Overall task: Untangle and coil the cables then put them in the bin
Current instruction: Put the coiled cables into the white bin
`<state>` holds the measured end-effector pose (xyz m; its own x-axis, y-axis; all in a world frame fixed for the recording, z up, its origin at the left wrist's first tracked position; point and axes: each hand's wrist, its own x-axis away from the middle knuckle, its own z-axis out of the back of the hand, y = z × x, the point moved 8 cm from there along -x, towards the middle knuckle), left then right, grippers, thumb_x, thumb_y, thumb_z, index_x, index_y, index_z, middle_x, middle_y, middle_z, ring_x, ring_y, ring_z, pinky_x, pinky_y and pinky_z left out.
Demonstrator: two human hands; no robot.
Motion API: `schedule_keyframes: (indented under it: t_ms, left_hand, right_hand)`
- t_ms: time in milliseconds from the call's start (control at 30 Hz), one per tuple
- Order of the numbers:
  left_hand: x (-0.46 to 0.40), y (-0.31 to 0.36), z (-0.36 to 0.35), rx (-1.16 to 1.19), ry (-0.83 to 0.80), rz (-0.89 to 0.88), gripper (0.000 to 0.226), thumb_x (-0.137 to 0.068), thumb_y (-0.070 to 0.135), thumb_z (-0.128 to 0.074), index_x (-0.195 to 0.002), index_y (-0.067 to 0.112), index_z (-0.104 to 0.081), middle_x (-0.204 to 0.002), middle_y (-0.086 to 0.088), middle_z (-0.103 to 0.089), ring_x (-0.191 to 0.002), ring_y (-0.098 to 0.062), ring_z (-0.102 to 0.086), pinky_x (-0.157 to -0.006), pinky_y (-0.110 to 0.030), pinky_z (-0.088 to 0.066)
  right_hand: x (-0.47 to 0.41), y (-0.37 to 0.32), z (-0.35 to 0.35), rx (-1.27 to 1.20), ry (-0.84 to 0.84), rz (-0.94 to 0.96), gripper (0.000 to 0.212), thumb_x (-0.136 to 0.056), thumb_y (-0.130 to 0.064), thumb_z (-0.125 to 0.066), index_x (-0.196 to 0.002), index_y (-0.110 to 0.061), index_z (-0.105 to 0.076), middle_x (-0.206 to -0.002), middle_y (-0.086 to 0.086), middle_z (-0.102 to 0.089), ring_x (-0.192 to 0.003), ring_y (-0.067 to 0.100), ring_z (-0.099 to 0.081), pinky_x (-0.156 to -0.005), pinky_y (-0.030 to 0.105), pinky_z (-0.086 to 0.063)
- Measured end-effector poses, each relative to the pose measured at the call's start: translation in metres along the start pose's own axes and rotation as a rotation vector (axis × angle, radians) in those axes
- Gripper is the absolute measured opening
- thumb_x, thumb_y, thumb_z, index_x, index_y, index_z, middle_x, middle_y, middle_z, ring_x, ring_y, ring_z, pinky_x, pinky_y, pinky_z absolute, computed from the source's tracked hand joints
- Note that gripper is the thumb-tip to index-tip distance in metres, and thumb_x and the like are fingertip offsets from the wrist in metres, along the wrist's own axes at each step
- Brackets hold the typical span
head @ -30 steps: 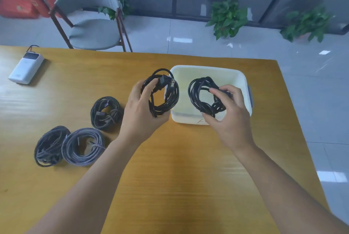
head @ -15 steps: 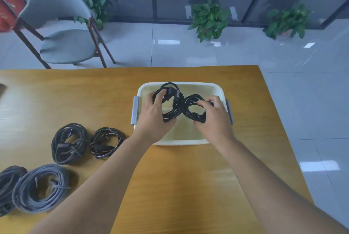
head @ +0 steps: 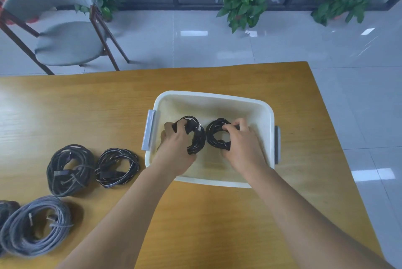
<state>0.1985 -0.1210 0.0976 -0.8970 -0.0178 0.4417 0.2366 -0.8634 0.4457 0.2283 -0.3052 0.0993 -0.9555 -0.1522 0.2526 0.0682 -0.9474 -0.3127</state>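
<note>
A yellow wooden table (head: 217, 225) stands on a glossy grey tiled floor, with the white bin (head: 214, 99) near its far right corner. Inside the bin, the left hand (head: 176, 147) has its fingers curled round a black coiled cable (head: 196, 138), and the right hand (head: 243, 144) pinches a second black coil (head: 215, 136) just beside it. No writing is legible. Left of the bin lie a glossy black coil (head: 118, 167), a dark grey coil (head: 69, 169) and a lighter grey coil (head: 34, 226). Beyond the bin stand a grey chair (head: 69, 42) and potted plants (head: 243, 1).
</note>
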Motion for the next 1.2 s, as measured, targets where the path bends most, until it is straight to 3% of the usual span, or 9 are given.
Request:
schedule_keyframes:
  t_ms: [133, 333, 467, 667, 833, 967, 1067, 1200]
  left_hand:
    - [-0.009, 0.002, -0.009, -0.068, -0.032, 0.003, 0.094, -0.087, 0.016, -0.077, -0.158, 0.016, -0.015, -0.148, -0.016, -0.022, -0.131, -0.035, -0.037, -0.101, -0.038, -0.047]
    - [-0.02, 0.002, -0.014, -0.144, -0.049, -0.01, 0.097, -0.088, 0.034, -0.08, -0.158, 0.018, -0.013, -0.155, -0.015, -0.023, -0.134, -0.035, -0.04, -0.101, -0.042, -0.047]
    - [-0.018, -0.002, -0.015, -0.182, -0.128, 0.033, 0.101, -0.089, 0.039, -0.078, -0.16, 0.019, -0.009, -0.158, -0.017, -0.021, -0.138, -0.034, -0.039, -0.101, -0.043, -0.047]
    - [0.011, -0.018, -0.028, -0.153, -0.215, 0.126, 0.11, -0.085, 0.046, -0.08, -0.161, 0.012, -0.008, -0.17, -0.018, 0.012, -0.153, -0.037, -0.02, -0.11, -0.045, -0.041]
    - [0.037, -0.032, -0.033, -0.106, -0.152, 0.093, 0.098, -0.09, 0.05, -0.074, -0.16, 0.007, -0.02, -0.173, -0.013, 0.005, -0.16, -0.031, 0.005, -0.121, -0.045, -0.029]
    - [0.054, -0.027, -0.021, -0.092, -0.006, -0.001, 0.084, -0.094, 0.05, -0.067, -0.156, 0.01, -0.027, -0.167, -0.01, -0.022, -0.156, -0.028, -0.014, -0.118, -0.042, -0.033]
    - [0.072, -0.017, -0.001, -0.004, 0.135, -0.098, 0.084, -0.098, 0.047, -0.064, -0.161, 0.013, -0.022, -0.168, -0.006, -0.025, -0.156, -0.023, -0.019, -0.121, -0.036, -0.029]
    - [0.111, -0.013, 0.037, 0.153, 0.343, -0.239, 0.076, -0.099, 0.035, -0.066, -0.162, 0.015, -0.029, -0.166, -0.001, -0.032, -0.152, -0.02, -0.03, -0.12, -0.033, -0.031]
  right_hand:
    - [0.009, -0.003, -0.006, -0.002, 0.035, 0.019, 0.068, -0.085, -0.02, -0.083, -0.145, -0.026, -0.051, -0.142, 0.003, -0.036, -0.122, 0.029, -0.048, -0.1, 0.035, -0.046]
    - [0.004, -0.002, -0.015, -0.042, -0.072, 0.019, 0.073, -0.088, -0.052, -0.077, -0.149, -0.026, -0.046, -0.14, 0.005, -0.034, -0.125, 0.029, -0.043, -0.104, 0.035, -0.043]
    - [-0.002, -0.002, -0.013, -0.048, -0.17, 0.039, 0.077, -0.087, -0.047, -0.08, -0.152, -0.025, -0.045, -0.14, 0.002, -0.035, -0.128, 0.026, -0.045, -0.108, 0.036, -0.045]
    - [0.008, -0.015, -0.018, -0.03, -0.304, 0.091, 0.083, -0.079, -0.05, -0.086, -0.149, -0.027, -0.049, -0.136, -0.003, -0.04, -0.123, 0.02, -0.048, -0.102, 0.032, -0.046]
    - [0.036, -0.026, -0.027, -0.065, -0.311, 0.112, 0.077, -0.084, -0.05, -0.082, -0.149, -0.028, -0.049, -0.137, -0.004, -0.042, -0.124, 0.021, -0.049, -0.103, 0.033, -0.046]
    - [0.054, -0.038, -0.021, -0.019, -0.243, 0.142, 0.068, -0.092, -0.054, -0.071, -0.151, -0.03, -0.047, -0.145, -0.004, -0.044, -0.136, 0.021, -0.043, -0.112, 0.035, -0.037]
    - [0.065, -0.049, -0.009, -0.052, -0.163, 0.162, 0.063, -0.095, -0.057, -0.066, -0.149, -0.032, -0.047, -0.15, -0.009, -0.043, -0.138, 0.019, -0.043, -0.113, 0.039, -0.038]
    - [0.08, -0.08, 0.01, -0.193, -0.052, 0.213, 0.064, -0.096, -0.056, -0.065, -0.152, -0.028, -0.047, -0.158, -0.006, -0.039, -0.147, 0.019, -0.037, -0.117, 0.043, -0.036]
